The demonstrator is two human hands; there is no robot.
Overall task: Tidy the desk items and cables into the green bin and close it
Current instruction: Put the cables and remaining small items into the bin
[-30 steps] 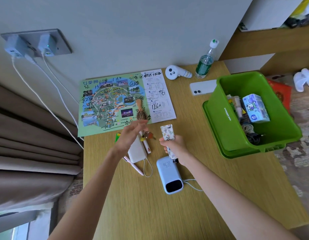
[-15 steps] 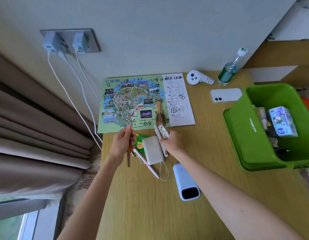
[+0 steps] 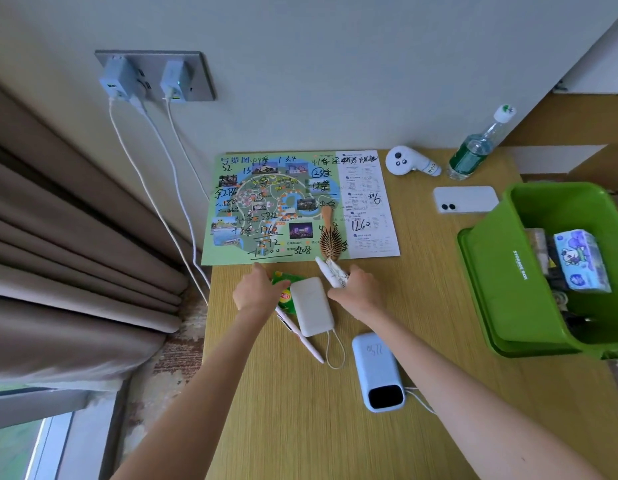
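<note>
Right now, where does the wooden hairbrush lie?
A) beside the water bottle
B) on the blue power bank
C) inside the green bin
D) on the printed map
D: the hairbrush lies on the printed map, its bristle head near the map's lower edge.

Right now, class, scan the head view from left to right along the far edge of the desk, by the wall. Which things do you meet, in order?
printed map → white controller → water bottle. The white phone is left out, since it overlaps the bottle's span.
</note>
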